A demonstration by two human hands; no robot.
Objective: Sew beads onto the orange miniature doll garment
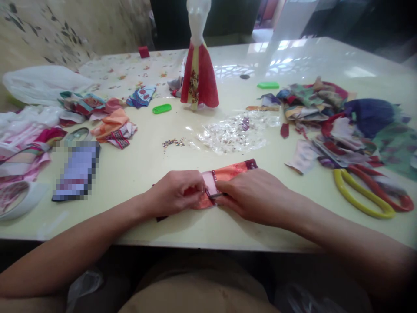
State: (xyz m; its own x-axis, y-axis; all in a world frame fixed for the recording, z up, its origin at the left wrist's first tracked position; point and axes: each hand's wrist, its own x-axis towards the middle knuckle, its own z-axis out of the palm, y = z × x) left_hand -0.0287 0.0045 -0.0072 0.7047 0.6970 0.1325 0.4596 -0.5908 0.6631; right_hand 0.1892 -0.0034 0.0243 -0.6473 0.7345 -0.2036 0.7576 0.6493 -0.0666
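Orange-red fabric strip (230, 171) lying near the front edge of the worktop (130, 182), with a pink panel (209, 182) set into it and dark maroon at the far end. Strip pinched beside the panel by the left grip (174, 193); right grip (257, 195) pressed against it, fingers together. Small dark object (215, 196) between them cannot be identified. Yellow and red scissor handles (361, 195) seen to the right
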